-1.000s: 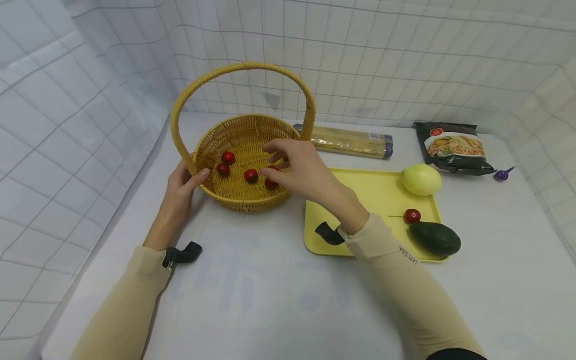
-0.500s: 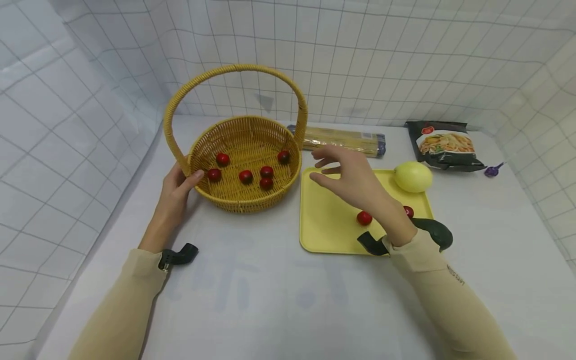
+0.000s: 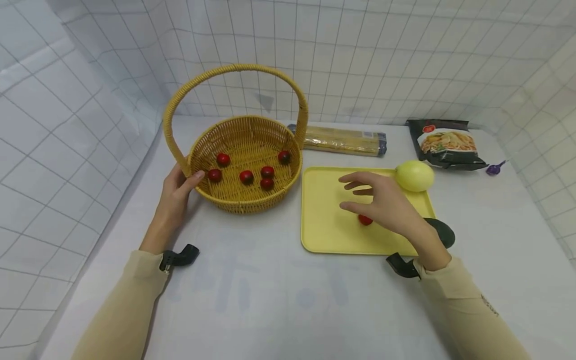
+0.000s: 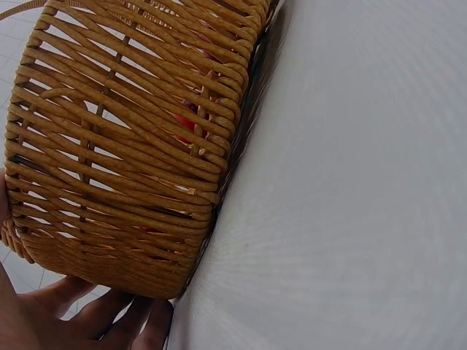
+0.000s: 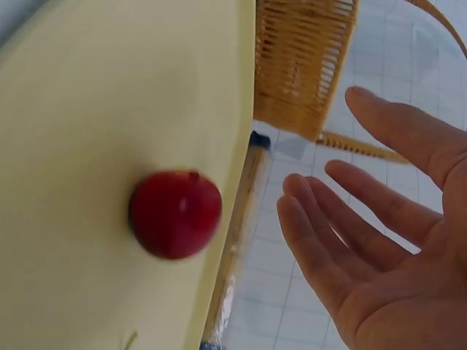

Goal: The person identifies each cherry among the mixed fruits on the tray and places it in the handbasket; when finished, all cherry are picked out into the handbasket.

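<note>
My left hand grips the left rim of a yellow wicker basket, thumb over the edge and fingers against the outer wall. Several red cherries lie inside it. In the left wrist view the fingers rest under the woven side. My right hand hovers over a yellow tray, fingers spread apart from the thumb and holding nothing. Below it a red cherry lies on the tray, partly covered by the hand in the head view. A green stem tip shows at the right wrist view's lower edge.
A yellow lemon sits at the tray's back right corner, and a dark green avocado at its right edge. Behind stand a long packet of noodles and a black noodle bag. A small purple item lies far right.
My right hand has moved out of the basket to the right, over the tray. Another cherry now shows at the basket's right side. The left hand keeps its grip.
</note>
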